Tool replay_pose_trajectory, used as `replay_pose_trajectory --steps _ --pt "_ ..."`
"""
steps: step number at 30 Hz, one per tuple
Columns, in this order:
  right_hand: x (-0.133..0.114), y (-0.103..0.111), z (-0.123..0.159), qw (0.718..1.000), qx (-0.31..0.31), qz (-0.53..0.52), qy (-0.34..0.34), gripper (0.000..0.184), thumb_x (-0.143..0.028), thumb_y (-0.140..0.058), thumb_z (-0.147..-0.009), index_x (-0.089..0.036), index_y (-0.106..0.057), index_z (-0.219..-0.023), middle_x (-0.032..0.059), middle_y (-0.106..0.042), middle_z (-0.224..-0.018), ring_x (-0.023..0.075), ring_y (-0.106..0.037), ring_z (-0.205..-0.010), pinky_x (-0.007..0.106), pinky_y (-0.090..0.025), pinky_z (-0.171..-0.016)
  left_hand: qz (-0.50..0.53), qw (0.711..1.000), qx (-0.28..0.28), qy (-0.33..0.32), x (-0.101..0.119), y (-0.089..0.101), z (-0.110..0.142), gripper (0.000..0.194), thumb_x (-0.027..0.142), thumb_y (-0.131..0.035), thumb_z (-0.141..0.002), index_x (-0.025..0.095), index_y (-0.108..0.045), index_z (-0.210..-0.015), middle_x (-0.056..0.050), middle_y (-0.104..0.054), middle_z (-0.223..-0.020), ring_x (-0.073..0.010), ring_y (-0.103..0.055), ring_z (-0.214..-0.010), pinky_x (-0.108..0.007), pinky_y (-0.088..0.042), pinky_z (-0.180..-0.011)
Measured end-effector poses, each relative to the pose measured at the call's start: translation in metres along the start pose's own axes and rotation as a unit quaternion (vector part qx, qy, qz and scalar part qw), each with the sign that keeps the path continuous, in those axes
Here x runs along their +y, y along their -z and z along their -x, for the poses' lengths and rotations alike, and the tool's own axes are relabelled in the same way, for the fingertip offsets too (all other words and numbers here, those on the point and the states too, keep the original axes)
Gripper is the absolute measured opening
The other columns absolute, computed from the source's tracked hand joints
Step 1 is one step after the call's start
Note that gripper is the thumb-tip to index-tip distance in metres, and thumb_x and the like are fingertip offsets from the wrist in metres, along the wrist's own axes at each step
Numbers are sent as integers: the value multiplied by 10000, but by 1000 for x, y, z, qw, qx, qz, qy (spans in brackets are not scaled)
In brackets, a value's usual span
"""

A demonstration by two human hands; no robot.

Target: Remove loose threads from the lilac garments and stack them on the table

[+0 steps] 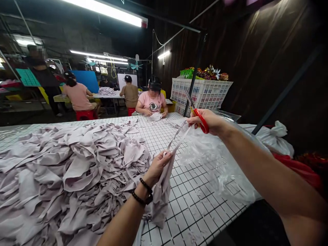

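Note:
My left hand (160, 165) is closed on a pale mauve fabric piece (162, 194), whose wider part hangs down to the table. Narrow strips of that piece run taut up to my right hand (201, 121), which pinches their far end between thumb and fingers. Red-handled scissors (203, 123) also sit in my right hand, blades pointing up and away from the cloth. Left of my hands lies a large heap of similar mauve fabric pieces (84, 160), spread over the table.
The white table (179, 205) has a black grid and scattered small scraps. A clear plastic bag (217, 164) lies under my right arm. Across the table a person in a pink shirt (153, 101) handles cloth. White crates (202, 92) stand beyond, beside a dark post (196, 71).

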State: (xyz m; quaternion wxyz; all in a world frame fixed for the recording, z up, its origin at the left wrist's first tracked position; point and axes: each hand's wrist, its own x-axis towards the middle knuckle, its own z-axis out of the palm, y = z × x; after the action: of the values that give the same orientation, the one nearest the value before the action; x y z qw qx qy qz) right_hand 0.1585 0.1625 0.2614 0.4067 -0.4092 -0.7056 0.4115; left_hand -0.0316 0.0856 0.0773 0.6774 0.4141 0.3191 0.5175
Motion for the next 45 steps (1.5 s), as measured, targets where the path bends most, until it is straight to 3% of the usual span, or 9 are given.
replay_pose_trajectory --steps 7,13,17,20,25,29,36,40,45 --pt "0 3 -10 997 35 -31 63 262 -210 -776 -646 -158 -522 -686 -4 -603 -590 107 -586 -538 190 -406 -446 -70 993 27 -96 14 -8 -30 432 487 -653 -766 135 -653 -1016 14 -573 -714 -55 -470 -567 -163 -380 -544" --pt "-7 3 64 995 -67 -18 68 190 -247 -712 -749 -188 -532 -762 -32 -550 -646 91 -532 -560 224 -451 -542 -107 963 104 -224 22 18 -46 375 328 -619 -805 158 -637 -1138 -46 -665 -895 -110 -579 -751 -220 -449 -723" --pt "49 -45 146 962 -231 -67 -126 189 -303 -679 -780 -200 -520 -791 -20 -578 -710 113 -579 -640 234 -466 -586 -184 961 130 -159 -5 60 3 304 244 -541 -812 176 -654 -1086 -41 -680 -894 -137 -606 -799 -248 -459 -773" --pt "108 -91 209 887 -322 -148 -296 236 -348 -685 -753 -187 -515 -783 32 -658 -832 175 -643 -798 297 -496 -719 -352 934 56 -22 -15 94 66 229 169 -555 -743 198 -713 -907 -56 -693 -933 -194 -618 -921 -295 -447 -866" --pt "175 -101 264 916 -99 -107 -374 279 -375 -717 -689 -187 -533 -781 100 -642 -1103 195 -637 -859 324 -494 -779 -510 853 -50 96 3 86 133 479 142 -706 -581 264 -693 -1043 -61 -604 -1238 -283 -487 -1203 -370 -357 -1007" --pt "205 -87 256 923 89 -50 -372 279 -394 -692 -686 -198 -520 -787 101 -662 -1029 179 -631 -706 333 -508 -686 -513 849 -106 70 -24 30 120 175 310 -674 -722 219 -726 -863 -66 -702 -898 -225 -629 -862 -298 -453 -828" --pt "228 -144 211 923 17 219 -317 235 -246 -684 -645 -199 -572 -846 58 -668 -838 219 -616 -795 283 -444 -647 -388 865 -143 284 -122 -1 106 237 358 -591 -771 167 -638 -639 -15 -588 -498 -137 -544 -429 -216 -380 -437" --pt "217 -153 190 942 -12 21 -335 224 -177 -706 -612 -187 -519 -733 18 -626 -670 175 -614 -652 240 -423 -533 -239 914 -65 320 -136 8 114 328 346 -716 -683 146 -620 -925 -15 -625 -678 -98 -531 -457 -198 -382 -437" --pt "197 -143 172 861 14 -361 -357 354 -203 -802 -556 -170 -495 -729 -32 -590 -586 112 -599 -541 170 -375 -427 -121 967 94 205 -133 7 114 540 352 -794 -639 146 -552 -1076 -41 -591 -914 -54 -492 -578 -170 -381 -497"
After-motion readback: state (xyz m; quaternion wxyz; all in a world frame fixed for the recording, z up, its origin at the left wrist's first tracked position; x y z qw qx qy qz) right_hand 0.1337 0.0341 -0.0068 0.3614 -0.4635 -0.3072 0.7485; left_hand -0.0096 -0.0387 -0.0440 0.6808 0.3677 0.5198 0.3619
